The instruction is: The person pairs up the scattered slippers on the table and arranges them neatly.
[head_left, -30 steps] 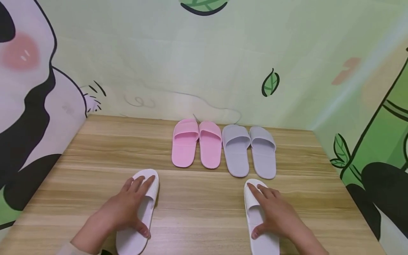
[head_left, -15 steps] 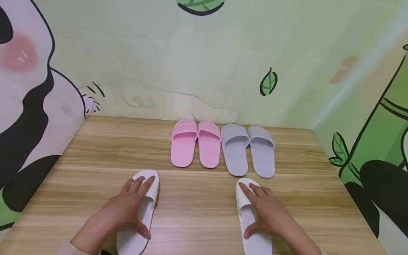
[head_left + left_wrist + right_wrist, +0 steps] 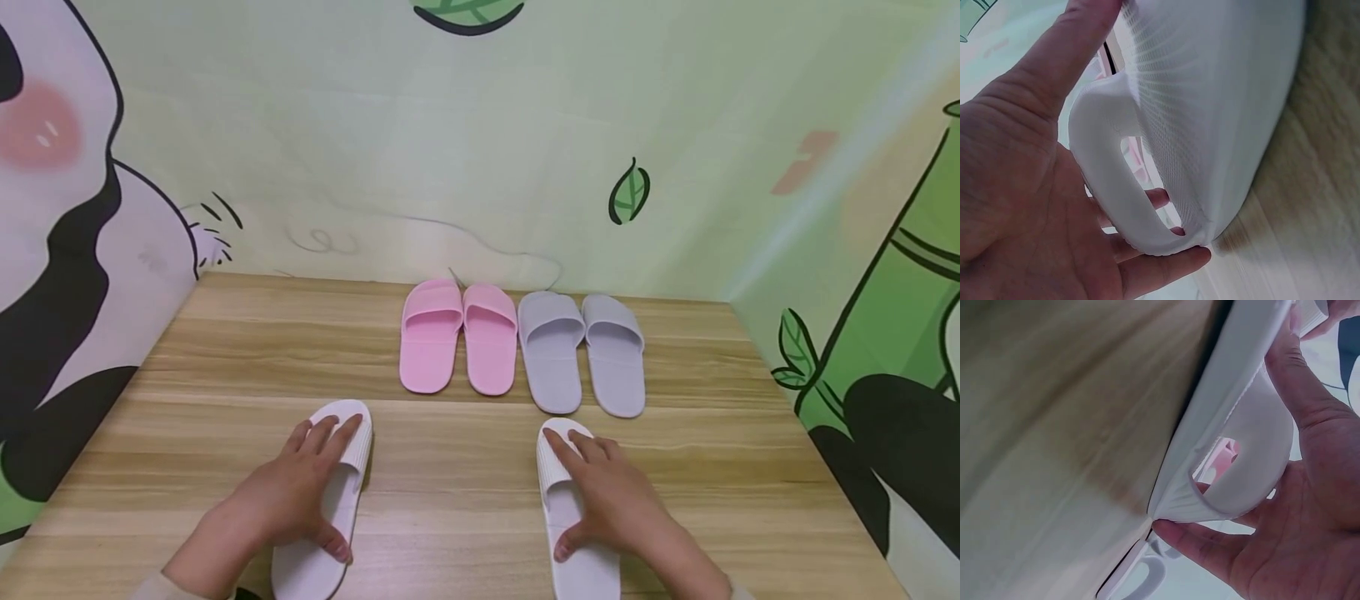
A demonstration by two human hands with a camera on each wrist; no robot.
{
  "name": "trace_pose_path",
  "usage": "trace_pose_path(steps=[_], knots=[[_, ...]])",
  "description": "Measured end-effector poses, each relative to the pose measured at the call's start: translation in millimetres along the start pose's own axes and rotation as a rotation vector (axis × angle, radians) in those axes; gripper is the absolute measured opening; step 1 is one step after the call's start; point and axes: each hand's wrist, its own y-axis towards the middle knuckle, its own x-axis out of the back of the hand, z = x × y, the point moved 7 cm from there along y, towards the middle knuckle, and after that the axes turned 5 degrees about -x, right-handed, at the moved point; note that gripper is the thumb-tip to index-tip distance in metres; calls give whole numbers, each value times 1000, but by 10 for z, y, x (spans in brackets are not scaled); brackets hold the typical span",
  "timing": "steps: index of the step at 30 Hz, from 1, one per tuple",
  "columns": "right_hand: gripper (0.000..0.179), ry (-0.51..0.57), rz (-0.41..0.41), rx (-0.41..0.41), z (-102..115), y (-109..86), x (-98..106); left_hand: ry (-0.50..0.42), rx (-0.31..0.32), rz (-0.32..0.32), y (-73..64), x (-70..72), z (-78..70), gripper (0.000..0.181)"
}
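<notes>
Two white slippers lie on the wooden board in the head view, toes pointing away and set well apart. My left hand (image 3: pixel 288 492) spans the left white slipper (image 3: pixel 341 500) from above, thumb on its right edge and fingers over the ribbed strap. In the left wrist view the strap (image 3: pixel 1107 156) arches beside the palm, with fingertips at its lower end. My right hand (image 3: pixel 611 500) holds the right white slipper (image 3: pixel 562 504) likewise, thumb at its left edge. The right wrist view shows fingertips at the base of that slipper's strap (image 3: pixel 1260 456), close against the board.
Behind stand a pink pair of slippers (image 3: pixel 429 354) and a grey pair (image 3: pixel 551 367), side by side near the back wall (image 3: pixel 375 150). The right white slipper's toe sits just in front of the grey pair. Printed side walls border the wooden board (image 3: pixel 442 467).
My right hand has slid the right white slipper leftward across the board, narrowing the gap between the white slippers. The left hand and its slipper stay in place.
</notes>
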Motion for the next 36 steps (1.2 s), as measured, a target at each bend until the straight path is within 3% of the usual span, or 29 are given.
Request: trace_pose_path(steps=[12, 36], knots=[[145, -18, 11, -28, 124, 57, -39, 3, -3, 3, 4, -14, 13, 160], [146, -31, 37, 25, 458, 234, -125, -2, 0, -4, -2, -27, 25, 160]])
